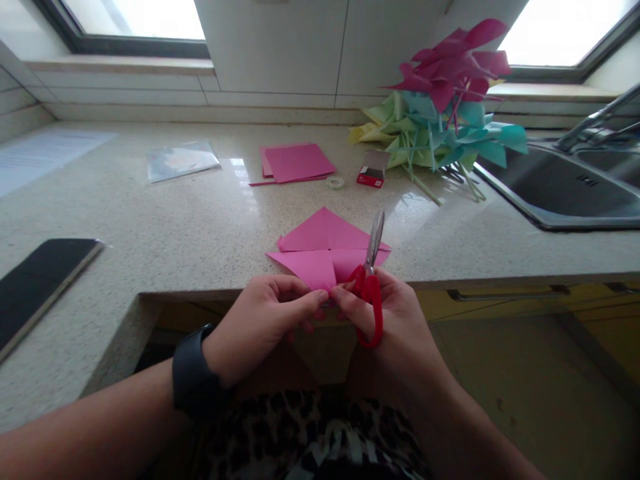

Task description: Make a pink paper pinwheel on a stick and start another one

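A pink paper square (327, 237), cut in from its corners and with a small dark dot at its centre, lies at the counter's front edge. My left hand (273, 313) pinches its near corner between thumb and forefinger. Against the same corner, the thumb and forefinger of my right hand (395, 313) are closed too, touching the left thumb. Red-handled scissors (371, 287) hang on my right hand, a finger loop around the thumb side and the blades pointing up and away. The curled fingers beneath the paper are partly hidden.
Behind lie pink paper sheets (300, 162), a tape roll (335, 182) and a small red box (371, 176). Paper pinwheels (440, 113) are heaped beside the sink (565, 187). A clear packet (183, 161) and a phone (45, 280) rest to the left.
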Motion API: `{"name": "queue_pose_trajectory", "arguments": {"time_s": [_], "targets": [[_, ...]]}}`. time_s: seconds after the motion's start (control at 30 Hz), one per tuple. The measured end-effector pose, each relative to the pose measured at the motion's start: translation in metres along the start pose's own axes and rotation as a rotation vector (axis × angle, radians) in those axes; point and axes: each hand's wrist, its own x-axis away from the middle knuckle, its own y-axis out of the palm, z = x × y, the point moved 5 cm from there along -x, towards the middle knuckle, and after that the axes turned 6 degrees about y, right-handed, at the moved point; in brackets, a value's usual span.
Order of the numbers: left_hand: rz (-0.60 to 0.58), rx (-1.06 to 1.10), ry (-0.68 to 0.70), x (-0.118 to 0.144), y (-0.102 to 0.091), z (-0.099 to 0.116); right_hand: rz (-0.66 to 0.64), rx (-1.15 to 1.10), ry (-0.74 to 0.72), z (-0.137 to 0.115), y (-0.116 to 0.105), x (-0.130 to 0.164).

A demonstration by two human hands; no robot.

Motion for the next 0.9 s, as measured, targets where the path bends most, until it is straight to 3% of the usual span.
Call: {"name": "queue_pose_trajectory", "arguments": {"time_s": [0.63, 0.9], "targets": [[0.007, 0.045, -0.017, -0.0001, 0.0006, 0.0002, -0.023, -0.051, 0.007, 0.0013, 0.0036, 0.0010], [0.003, 0.054, -0.023, -0.0005, 0.0000, 0.0011, -0.015, 0.046, 0.000, 0.0020, -0.0037, 0.0002]]}}
